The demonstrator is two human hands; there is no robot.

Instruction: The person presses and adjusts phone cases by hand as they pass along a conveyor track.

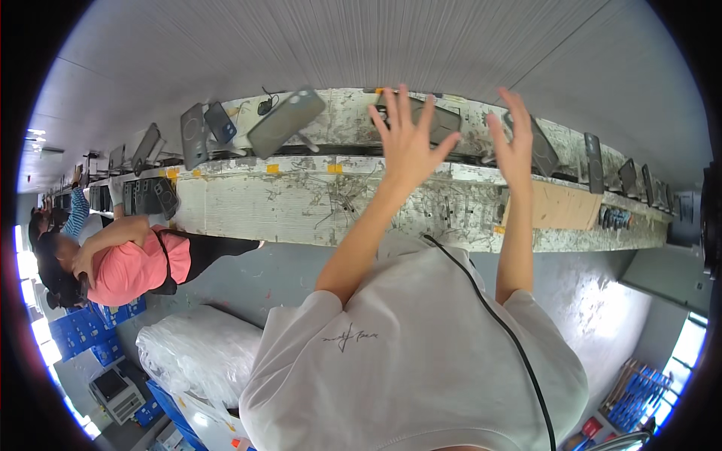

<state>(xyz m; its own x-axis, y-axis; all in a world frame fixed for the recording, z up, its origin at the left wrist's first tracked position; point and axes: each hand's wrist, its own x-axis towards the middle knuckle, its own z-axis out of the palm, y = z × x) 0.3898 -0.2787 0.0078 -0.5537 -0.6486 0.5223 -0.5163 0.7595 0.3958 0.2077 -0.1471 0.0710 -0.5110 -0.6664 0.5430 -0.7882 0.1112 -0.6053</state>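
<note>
Both my hands are raised over the far side of a long, paint-spattered workbench [256,203]. My left hand [412,139] has its fingers spread and holds nothing. Behind it, partly hidden, is a dark phone case [448,120]. My right hand [514,143] is also empty, thumb and fingers apart, in front of another dark phone case [544,146]. I cannot tell whether either hand touches these cases. To the left of my left hand, a larger-looking grey-green phone case [286,124] with camera holes leans at a tilt on a holder.
More phone cases [193,135] stand in a row along the bench, and several dark ones [154,197] lie at its left end. Brown cardboard [560,204] covers part of the right side. A co-worker in a pink top [135,263] is at left, near a plastic-wrapped bundle [195,349].
</note>
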